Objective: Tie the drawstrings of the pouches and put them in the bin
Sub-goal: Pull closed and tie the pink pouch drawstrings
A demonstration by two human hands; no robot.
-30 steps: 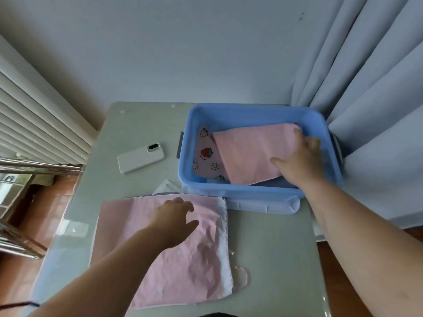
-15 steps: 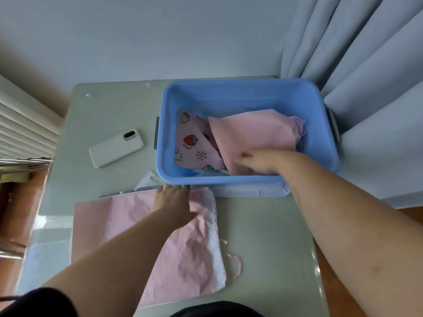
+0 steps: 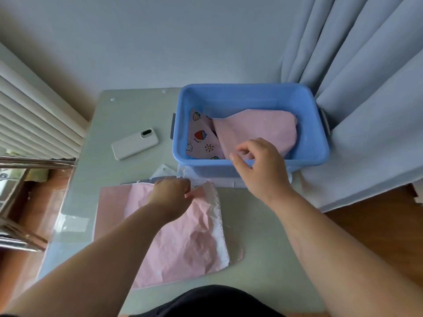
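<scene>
While the right grip hovers empty, the binned pouch lies just beyond.

Counts. Pouches I can identify: 3. In the bin: 2, one plain pouch and one printed pouch. On the table: 1, the table pouch, pink. White and grey cloth edges stick out between it and the bin; can't tell how many items, so not counted. Bins: 1. Phone: 1. Hands: 2, left hand and right hand. Curtain: 1.
</scene>
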